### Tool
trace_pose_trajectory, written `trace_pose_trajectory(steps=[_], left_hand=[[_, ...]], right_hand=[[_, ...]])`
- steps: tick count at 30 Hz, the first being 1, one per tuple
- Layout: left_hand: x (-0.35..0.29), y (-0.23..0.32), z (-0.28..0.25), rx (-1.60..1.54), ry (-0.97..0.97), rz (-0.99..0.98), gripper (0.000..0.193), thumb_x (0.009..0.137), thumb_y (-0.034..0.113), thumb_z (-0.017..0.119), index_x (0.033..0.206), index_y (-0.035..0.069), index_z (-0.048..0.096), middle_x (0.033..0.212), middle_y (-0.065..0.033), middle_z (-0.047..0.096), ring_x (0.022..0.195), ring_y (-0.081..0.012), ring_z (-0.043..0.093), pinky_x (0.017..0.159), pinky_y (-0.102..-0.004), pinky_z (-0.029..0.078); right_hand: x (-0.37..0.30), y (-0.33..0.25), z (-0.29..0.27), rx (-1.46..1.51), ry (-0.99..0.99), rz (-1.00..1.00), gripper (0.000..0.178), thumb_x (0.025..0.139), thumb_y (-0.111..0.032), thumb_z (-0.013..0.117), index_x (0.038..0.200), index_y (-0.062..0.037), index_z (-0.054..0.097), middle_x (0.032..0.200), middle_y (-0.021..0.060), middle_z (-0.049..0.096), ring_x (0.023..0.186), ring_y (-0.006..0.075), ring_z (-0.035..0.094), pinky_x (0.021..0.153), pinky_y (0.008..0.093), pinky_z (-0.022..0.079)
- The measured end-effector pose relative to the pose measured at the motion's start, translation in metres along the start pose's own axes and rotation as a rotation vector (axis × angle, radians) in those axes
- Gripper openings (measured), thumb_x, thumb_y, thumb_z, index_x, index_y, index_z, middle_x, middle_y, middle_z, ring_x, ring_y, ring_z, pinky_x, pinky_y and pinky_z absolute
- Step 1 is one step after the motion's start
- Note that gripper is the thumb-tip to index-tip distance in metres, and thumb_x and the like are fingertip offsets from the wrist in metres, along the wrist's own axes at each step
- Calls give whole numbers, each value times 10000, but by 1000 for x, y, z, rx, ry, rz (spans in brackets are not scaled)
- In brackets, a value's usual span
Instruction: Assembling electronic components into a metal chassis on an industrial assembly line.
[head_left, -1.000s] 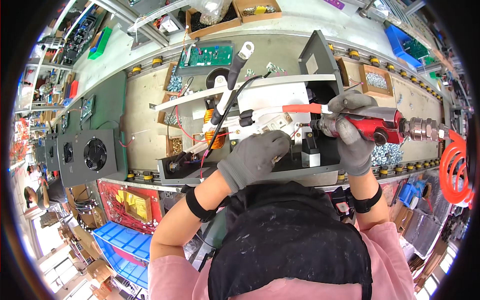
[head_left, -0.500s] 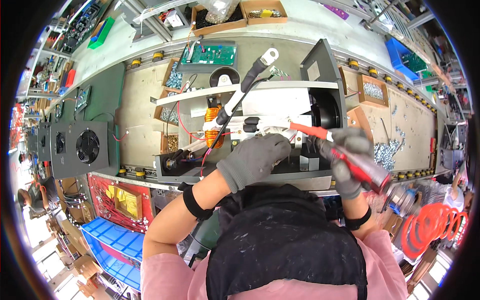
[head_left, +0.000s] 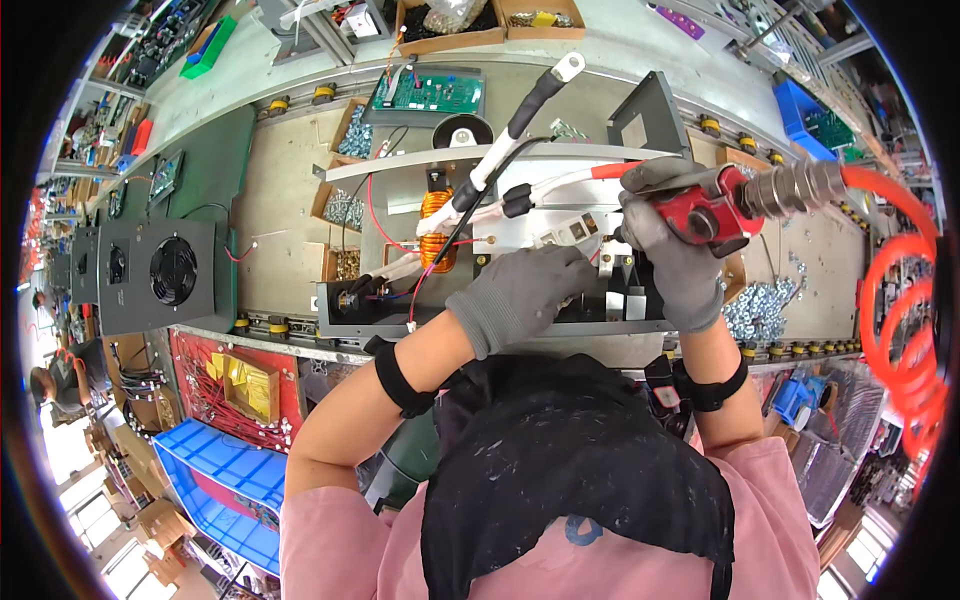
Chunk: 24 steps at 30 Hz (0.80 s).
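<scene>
My right hand [head_left: 672, 262], in a grey glove, grips a red air-powered driver [head_left: 705, 212] above the right part of a dark metal chassis [head_left: 500, 330]. A coiled orange hose [head_left: 880, 300] runs from the tool's metal coupling. Just beside those fingers ends a white cable with a red sleeve [head_left: 615, 171]. My left hand [head_left: 525, 295], also gloved, is closed low inside the chassis; its fingertips hide whatever they pinch. A white slotted part [head_left: 570, 232] lies just beyond it. To its left sit a copper-wound coil [head_left: 437, 232] and a thick white cable with a ring lug [head_left: 568, 68].
Small boxes of screws [head_left: 342, 208] stand left of the chassis, with loose screws [head_left: 760, 312] at the right. A green circuit board [head_left: 430, 92] lies behind. A grey fan housing [head_left: 165, 288] sits at left, and a blue crate [head_left: 220, 490] below.
My right hand has lifted away from me, and the driver has swung so its hose end points right. The red-sleeved cable has risen too. My left hand has shifted slightly.
</scene>
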<state>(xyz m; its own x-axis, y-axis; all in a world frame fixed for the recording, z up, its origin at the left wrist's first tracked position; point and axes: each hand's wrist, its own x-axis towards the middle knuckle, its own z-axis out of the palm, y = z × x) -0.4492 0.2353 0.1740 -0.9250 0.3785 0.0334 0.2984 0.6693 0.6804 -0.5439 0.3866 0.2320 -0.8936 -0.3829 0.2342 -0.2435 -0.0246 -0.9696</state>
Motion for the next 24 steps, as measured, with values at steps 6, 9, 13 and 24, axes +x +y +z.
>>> trace_pose_trajectory(steps=[6, 9, 13, 24], left_hand=[[-2, -1, 4, -37, 63, 13, 308, 687, 18, 535, 992, 64, 543, 1000, -86, 574, 917, -315, 575, 719, -403, 494], [-3, 1, 1, -23, 56, 12, 300, 692, 24, 527, 988, 69, 545, 991, -84, 570, 913, -309, 576, 721, -403, 495], [-1, 3, 1, -1, 56, -22, 296, 684, 28, 533, 972, 93, 553, 962, -71, 574, 901, -293, 583, 727, -403, 494], [2, 8, 3, 119, 201, -15, 287, 650, 72, 614, 928, 126, 563, 859, -38, 586, 837, -260, 595, 705, -387, 486]], right_hand=[[-4, 12, -5, 105, -17, 26, 169, 741, 67, 621, 869, -22, 557, 834, 57, 599, 750, 115, 577, 692, 253, 485], [-5, 14, -5, 145, -1, -1, 179, 759, 70, 615, 899, -21, 552, 833, 57, 597, 746, 118, 578, 690, 256, 483], [-4, 12, -6, 116, -15, 53, 184, 752, 76, 619, 894, -21, 553, 830, 54, 596, 756, 119, 579, 692, 263, 485], [-5, 9, -5, -1, -23, 2, 195, 722, 70, 639, 861, -34, 550, 820, 52, 594, 747, 131, 578, 682, 271, 490]])
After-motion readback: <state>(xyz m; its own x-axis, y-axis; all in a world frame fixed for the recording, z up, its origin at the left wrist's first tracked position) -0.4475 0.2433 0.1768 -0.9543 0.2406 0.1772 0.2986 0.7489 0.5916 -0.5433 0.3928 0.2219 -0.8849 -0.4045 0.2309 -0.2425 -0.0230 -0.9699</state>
